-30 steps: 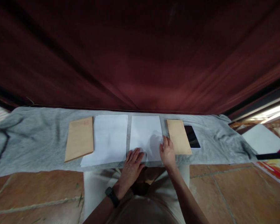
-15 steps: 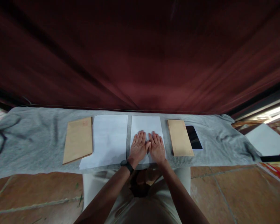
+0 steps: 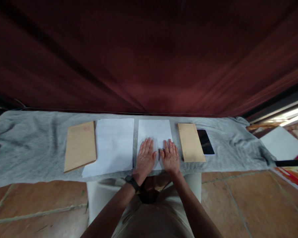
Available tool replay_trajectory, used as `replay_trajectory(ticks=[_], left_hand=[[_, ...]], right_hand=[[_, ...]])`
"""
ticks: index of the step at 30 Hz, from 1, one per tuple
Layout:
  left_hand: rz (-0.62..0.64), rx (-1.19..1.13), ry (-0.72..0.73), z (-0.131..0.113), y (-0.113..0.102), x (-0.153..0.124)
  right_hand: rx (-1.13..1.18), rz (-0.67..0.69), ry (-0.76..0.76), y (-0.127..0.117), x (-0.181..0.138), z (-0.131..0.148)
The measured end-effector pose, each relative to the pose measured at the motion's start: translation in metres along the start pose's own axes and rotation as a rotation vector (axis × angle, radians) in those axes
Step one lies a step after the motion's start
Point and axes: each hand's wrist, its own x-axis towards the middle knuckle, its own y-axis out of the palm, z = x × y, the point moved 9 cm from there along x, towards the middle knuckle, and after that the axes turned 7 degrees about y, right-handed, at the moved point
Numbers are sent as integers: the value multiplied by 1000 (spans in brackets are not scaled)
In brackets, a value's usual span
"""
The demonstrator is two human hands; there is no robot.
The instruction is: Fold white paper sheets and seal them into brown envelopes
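Both my hands lie flat, palms down, side by side on a white sheet of paper (image 3: 155,129) in the middle of a grey cloth (image 3: 34,145). My left hand (image 3: 145,159), with a dark watch at its wrist, covers the sheet's lower left part with fingers stretched out. My right hand (image 3: 170,157) rests on the lower right part, fingers also stretched. Neither hand holds anything. A brown envelope (image 3: 190,142) lies just right of my right hand. A larger white sheet (image 3: 111,145) lies left of my left hand.
A second brown envelope (image 3: 80,145) lies at the far left of the row. A dark phone (image 3: 205,141) sits beside the right envelope. A dark red curtain (image 3: 149,56) hangs behind the cloth. Tiled floor (image 3: 250,205) lies below, with white paper (image 3: 280,143) at the far right.
My hands moved from the sheet's lower corners onto its middle, then slid back a little toward me and slightly apart, staying flat on the paper.
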Motion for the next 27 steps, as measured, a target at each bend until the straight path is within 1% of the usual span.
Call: replay_trajectory(ticks=[2, 4, 8, 12, 17, 21, 24, 27], left_hand=[[44, -13, 85, -18, 3, -9], [67, -6, 104, -25, 4, -19], [65, 16, 97, -19, 1, -29], [52, 12, 118, -12, -5, -32], [63, 11, 204, -17, -13, -35], [71, 22, 256, -21, -14, -37], [64, 34, 255, -20, -14, -38], [62, 37, 247, -21, -14, -37]], right_hand=[[6, 11, -4, 0, 0, 1], [20, 17, -12, -1, -1, 0], [45, -9, -8, -5, -12, -6], [46, -73, -34, -13, -35, -12], [36, -129, -86, -26, -62, -16], [29, -144, -94, -32, -74, -19], [59, -122, -96, -36, -69, -19], [127, -52, -110, -36, -44, -11]])
